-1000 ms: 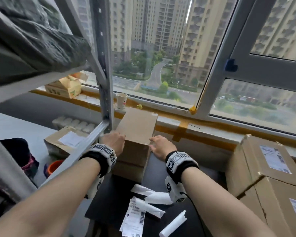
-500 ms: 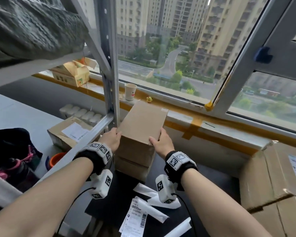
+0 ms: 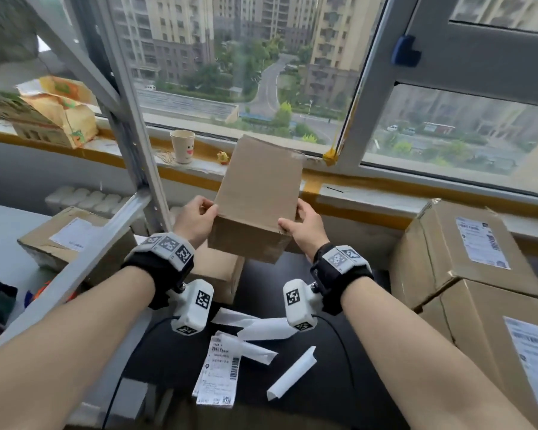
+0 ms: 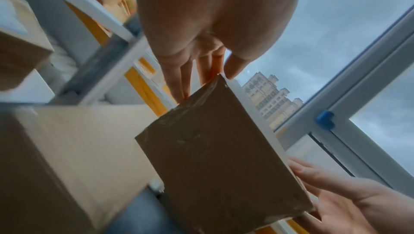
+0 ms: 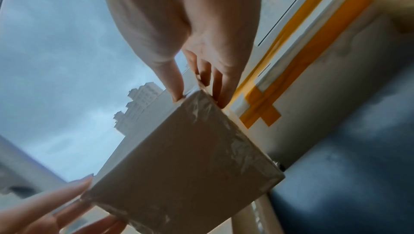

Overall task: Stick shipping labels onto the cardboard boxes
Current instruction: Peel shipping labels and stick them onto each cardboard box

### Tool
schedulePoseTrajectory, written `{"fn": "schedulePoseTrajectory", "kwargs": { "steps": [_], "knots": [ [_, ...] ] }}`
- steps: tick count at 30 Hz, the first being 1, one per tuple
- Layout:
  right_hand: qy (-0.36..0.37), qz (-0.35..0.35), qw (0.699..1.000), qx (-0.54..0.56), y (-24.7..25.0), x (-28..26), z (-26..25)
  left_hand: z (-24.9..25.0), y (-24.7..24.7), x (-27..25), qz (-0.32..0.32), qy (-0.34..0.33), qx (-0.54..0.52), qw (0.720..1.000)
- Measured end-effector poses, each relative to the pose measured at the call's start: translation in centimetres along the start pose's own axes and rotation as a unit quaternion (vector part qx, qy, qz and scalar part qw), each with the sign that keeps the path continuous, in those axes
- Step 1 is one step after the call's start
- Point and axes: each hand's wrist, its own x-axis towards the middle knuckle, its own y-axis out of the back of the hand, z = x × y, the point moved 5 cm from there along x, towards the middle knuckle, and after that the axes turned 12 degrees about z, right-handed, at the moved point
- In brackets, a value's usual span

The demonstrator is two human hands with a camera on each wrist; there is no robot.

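A plain brown cardboard box (image 3: 258,193) with no label hangs in the air above the black table (image 3: 370,367), tilted with its far end up. My left hand (image 3: 196,217) grips its near left corner, thumb on top and fingers along the side. My right hand (image 3: 302,226) grips the near right corner the same way. The wrist views show the box's taped near end (image 4: 215,163) (image 5: 192,165) from below, each hand (image 4: 208,76) (image 5: 197,92) pinching a corner. A second plain box (image 3: 221,274) sits on the table beneath it. Printed shipping labels (image 3: 218,373) lie on the near table.
Curled white backing strips (image 3: 289,372) lie around the labels. Labelled boxes (image 3: 466,252) are stacked at the right; another labelled box (image 3: 66,237) lies at the left behind a grey shelf post (image 3: 128,119). A paper cup (image 3: 182,146) stands on the window sill.
Both hands closed on the top box and lifted it off the box below, up and toward me. The head view swung left and closer.
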Motion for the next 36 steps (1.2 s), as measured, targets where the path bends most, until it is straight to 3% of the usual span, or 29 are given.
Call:
{"fn": "schedulePoseTrajectory", "kwargs": {
  "steps": [6,11,18,25,31,36],
  "knots": [
    [-0.046,0.069,0.997,0.009,8.1,0.2,3.8,1.3,-8.6,-4.1,-0.107,0.044,-0.103,0.988],
    [-0.116,0.083,0.990,0.008,12.9,-0.5,9.0,0.3,-14.3,-7.9,-0.172,0.081,-0.111,0.975],
    [-0.179,0.075,0.981,-0.029,14.7,-1.1,15.9,-4.0,-18.3,-10.6,-0.234,0.121,-0.064,0.963],
    [-0.191,0.066,0.978,-0.055,14.8,-0.3,17.9,-5.7,-20.3,-11.2,-0.236,0.139,-0.038,0.961],
    [-0.189,0.071,0.975,-0.089,15.3,-0.3,18.7,-6.1,-21.5,-11.0,-0.239,0.108,-0.025,0.965],
    [-0.156,0.052,0.968,-0.190,15.5,-0.7,17.4,-5.4,-20.8,-10.4,-0.220,-0.004,0.092,0.971]
  ]
}}
